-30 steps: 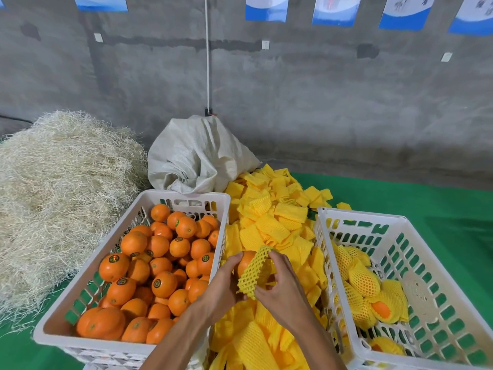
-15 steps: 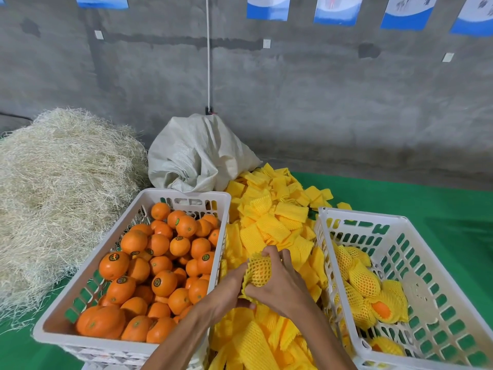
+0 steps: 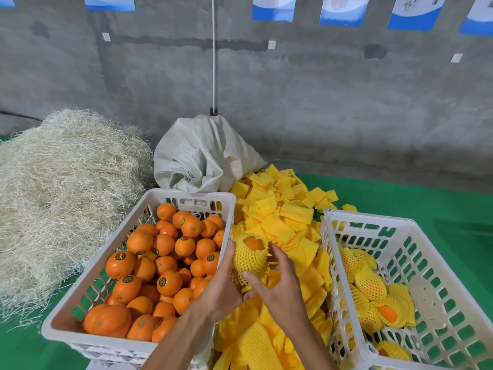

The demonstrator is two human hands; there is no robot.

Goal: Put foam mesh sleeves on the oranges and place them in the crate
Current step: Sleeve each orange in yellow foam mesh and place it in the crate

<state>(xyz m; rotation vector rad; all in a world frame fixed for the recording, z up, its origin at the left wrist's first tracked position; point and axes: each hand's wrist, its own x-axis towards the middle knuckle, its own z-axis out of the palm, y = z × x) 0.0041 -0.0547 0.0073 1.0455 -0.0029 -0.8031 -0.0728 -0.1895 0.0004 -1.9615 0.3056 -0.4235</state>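
I hold one orange in a yellow foam mesh sleeve (image 3: 249,256) over the pile of loose sleeves (image 3: 277,222); the sleeve covers most of the fruit and its top shows bare. My left hand (image 3: 222,287) cups it from the left and below. My right hand (image 3: 277,285) grips its lower right side. The white crate on the left (image 3: 186,194) is full of bare oranges (image 3: 165,263). The white crate on the right (image 3: 365,217) holds several sleeved oranges (image 3: 370,283).
A heap of pale straw (image 3: 61,198) lies at the left. A grey woven sack (image 3: 202,156) leans against the concrete wall behind the crates. Green matting (image 3: 426,204) covers the floor.
The sleeve has been pulled down over the orange, from just its side to most of its body. Both hands dropped lower on the fruit, which now stands with its bare top up.
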